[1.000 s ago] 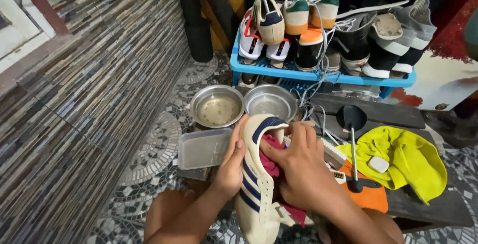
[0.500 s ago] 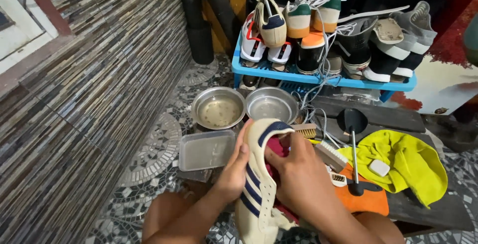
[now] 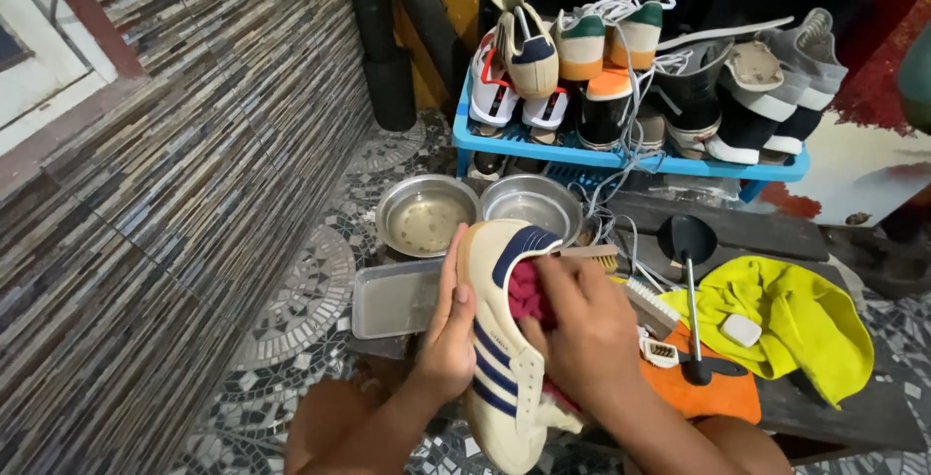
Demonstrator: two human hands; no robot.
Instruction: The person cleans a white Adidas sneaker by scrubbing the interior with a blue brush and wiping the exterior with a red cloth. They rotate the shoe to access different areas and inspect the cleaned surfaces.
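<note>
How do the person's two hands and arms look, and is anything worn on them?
Both the left hand and the right hand are bare: no gloves, rings or watch can be seen. The forearms are also uncovered, with no sleeves as far as the picture shows. The fingernails are short and plain.

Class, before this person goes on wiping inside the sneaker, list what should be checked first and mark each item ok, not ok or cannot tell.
1. Left hand grips the cream sneaker by its side: ok.
2. Right hand presses the red cloth into the shoe opening: ok.
3. Cloth damp enough: cannot tell.
4. Two metal bowls stand close ahead, within easy reach by the look of it: ok.
5. Brushes lie beside the right hand on the bench: ok.
6. Inside of the shoe clean: cannot tell, hidden by cloth and hand.
</note>
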